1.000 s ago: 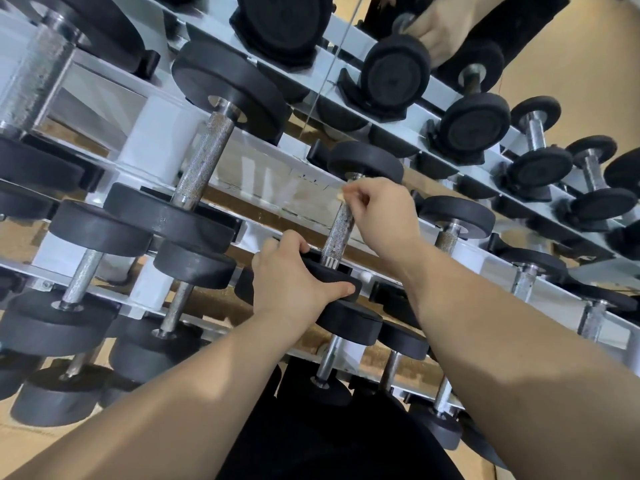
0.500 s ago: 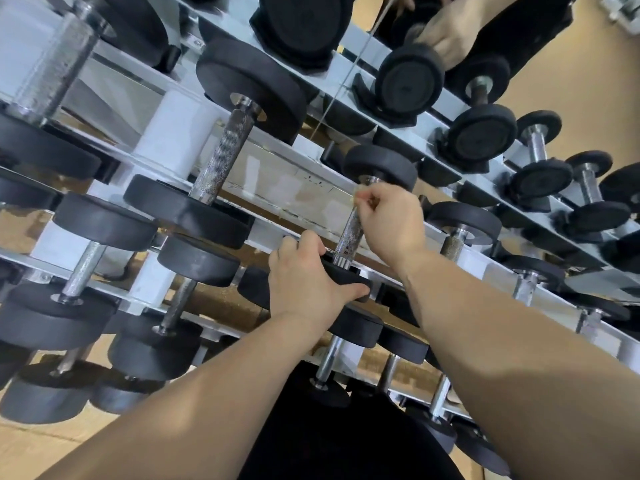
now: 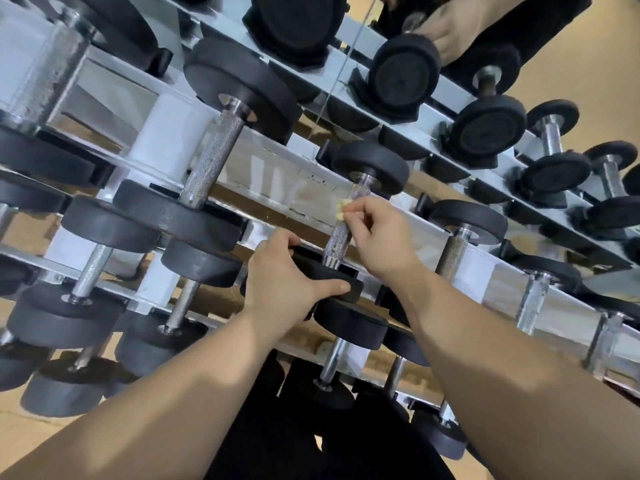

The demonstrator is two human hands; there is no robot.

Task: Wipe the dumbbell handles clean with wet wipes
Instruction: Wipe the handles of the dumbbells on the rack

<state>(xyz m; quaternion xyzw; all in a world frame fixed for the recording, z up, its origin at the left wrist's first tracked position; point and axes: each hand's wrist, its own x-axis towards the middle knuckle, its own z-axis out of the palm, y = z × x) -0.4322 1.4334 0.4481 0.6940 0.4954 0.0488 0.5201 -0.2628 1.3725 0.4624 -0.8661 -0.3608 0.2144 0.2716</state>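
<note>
Up close, on the rack (image 3: pixel 277 161), the left hand (image 3: pixel 280 289) grips a likely heavy, rigid dumbbell's (image 3: pixel 346 230) near head while the right hand (image 3: pixel 377 233) pinches a soft wipe (image 3: pixel 341 210) against its knurled handle.

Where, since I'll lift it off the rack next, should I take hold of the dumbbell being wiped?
Wrap the knurled handle at its middle, coming from the right, where the right hand pinches the wipe against it. The bar is narrow and textured between two wide heads; the left hand merely steadies the near head.
</note>
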